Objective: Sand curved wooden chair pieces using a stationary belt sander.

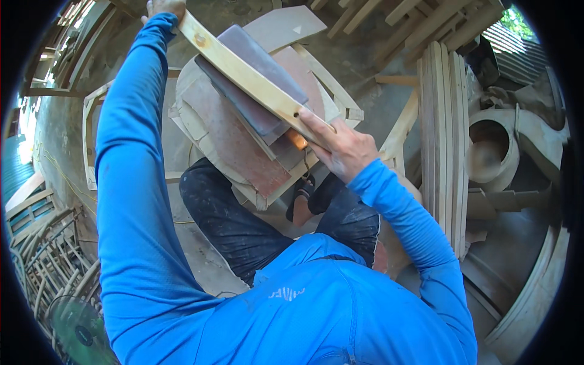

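Note:
I hold a long, slightly curved pale wooden strip (243, 73) slantwise in front of me. My left hand (163, 8) grips its far upper end near the top edge of the view. My right hand (342, 146) closes over its lower end. Under the strip lies a stack of flat reddish-brown and grey panels (234, 137) on a pale wooden frame, resting above my knees. Both my arms wear blue sleeves.
A bundle of upright wooden slats (443, 134) stands at the right. Curved wooden rings and arcs (496, 152) lie beyond it. More frames (91, 140) and bent sticks (52, 255) sit at the left. My sandalled foot (302, 194) shows below the panels.

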### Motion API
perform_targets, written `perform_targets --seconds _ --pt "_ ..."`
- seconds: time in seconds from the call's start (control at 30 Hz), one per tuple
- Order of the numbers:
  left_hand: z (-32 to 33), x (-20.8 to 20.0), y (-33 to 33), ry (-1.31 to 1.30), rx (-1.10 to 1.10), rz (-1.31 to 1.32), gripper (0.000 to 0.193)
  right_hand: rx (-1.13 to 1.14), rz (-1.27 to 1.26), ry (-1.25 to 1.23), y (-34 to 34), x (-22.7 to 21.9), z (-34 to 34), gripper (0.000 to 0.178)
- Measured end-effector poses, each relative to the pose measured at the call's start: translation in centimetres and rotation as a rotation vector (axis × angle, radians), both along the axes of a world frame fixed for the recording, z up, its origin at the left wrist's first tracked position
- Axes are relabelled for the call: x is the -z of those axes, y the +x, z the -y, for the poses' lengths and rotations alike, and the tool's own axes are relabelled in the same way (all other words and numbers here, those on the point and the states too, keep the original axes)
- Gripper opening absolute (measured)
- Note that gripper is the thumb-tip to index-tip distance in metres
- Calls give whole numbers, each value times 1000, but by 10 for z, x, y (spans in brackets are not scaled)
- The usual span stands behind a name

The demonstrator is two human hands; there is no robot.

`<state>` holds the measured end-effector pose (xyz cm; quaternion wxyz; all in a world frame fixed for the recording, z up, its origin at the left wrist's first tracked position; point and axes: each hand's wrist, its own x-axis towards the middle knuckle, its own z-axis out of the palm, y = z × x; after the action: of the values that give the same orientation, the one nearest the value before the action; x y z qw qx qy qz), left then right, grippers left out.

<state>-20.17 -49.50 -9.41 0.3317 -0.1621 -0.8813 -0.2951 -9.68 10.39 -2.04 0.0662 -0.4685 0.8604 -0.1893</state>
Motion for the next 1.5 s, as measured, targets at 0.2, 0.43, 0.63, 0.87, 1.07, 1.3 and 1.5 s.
perform_targets --seconds 0.2,0.43,0.63,0.87,1.07,1.3,1.5 --pt "76 -20 17 -538 -1024 285 33 -65 1 -132 5 -3 47 62" --pt "-109 -30 44 -166 -1164 796 78 -88 25 -44 18 14 -53 76" --pt "-250 -37 92 18 -1134 554 85 142 51 150 61 -4 -118 87" --pt "-366 -37 137 -57 -1034 689 87 121 428 43 102 8 -110 84" --pt "-395 -50 171 -129 -932 799 90 127 376 276 131 11 -246 74" --pt "-416 -49 172 -215 -872 764 85 149 429 452 177 21 -419 63" --pt "-423 -44 174 -273 -906 738 84 164 451 459 164 21 -427 59"
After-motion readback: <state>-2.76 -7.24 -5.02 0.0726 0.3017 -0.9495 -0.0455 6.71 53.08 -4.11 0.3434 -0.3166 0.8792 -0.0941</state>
